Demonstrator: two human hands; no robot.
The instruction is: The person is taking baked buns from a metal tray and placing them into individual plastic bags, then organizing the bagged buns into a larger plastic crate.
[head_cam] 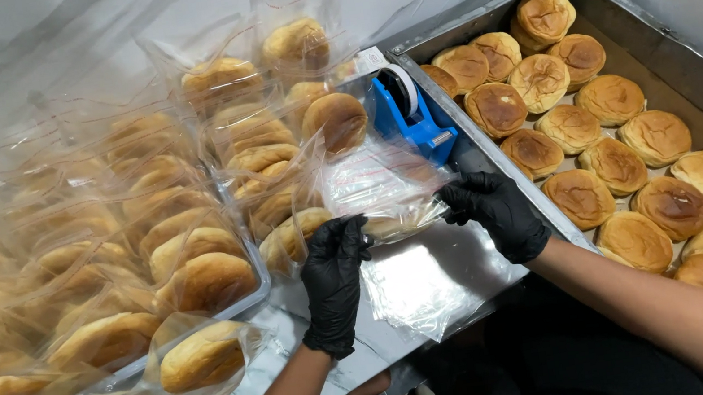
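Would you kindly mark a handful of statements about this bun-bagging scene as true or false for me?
1. Both hands wear black gloves. True: the left hand and the right hand are both gloved in black.
2. The hands hold a paper box between them. False: they hold a clear plastic bag.
3. The metal tray on the right holds unbagged buns. True.
4. The tape dispenser is red. False: it is blue.
5. The buns on the left lie bare. False: the bagged buns there are in clear bags.
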